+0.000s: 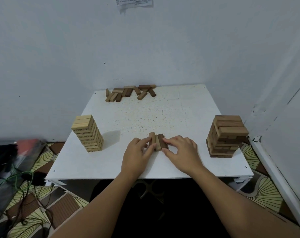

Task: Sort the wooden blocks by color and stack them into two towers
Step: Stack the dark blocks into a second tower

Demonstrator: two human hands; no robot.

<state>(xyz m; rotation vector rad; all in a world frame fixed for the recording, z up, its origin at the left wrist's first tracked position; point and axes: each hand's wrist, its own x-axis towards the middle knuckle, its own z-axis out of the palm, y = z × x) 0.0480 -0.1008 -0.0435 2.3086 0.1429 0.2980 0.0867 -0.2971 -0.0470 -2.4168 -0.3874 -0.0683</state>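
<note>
Left hand: the left hand (138, 150) is right up against the left side of a little row of blocks (157, 142), fingers curled onto the pale block (152, 138) that sits a touch higher than its neighbours.
Right hand: the right hand (179, 150) closes in from the other side, fingertips (165, 139) pressed to the dark block (161, 141) at the right end, thumb low against its near end.
Grip: both hands clamped on the same row, squeezing it between them.
Row: three or so blocks side by side, long edges touching, lying on the white table (180, 107) near its front edge, midway between the two towers.
Light tower: the pale tower (88, 133) stands upright at the table's left edge, well apart from the hands, layers neat and square.
Dark tower: the brown tower (226, 135) stands at the right edge, shorter and rougher, its upper layers shifted out of line with the lower ones.
Loose pile: a scatter of mixed pale and dark blocks (130, 92) lies at the far edge of the table, against the wall (60, 48).
Floor: patterned flooring (44, 158) and a tangle of cables (23, 186) to the left, below the table.
</note>
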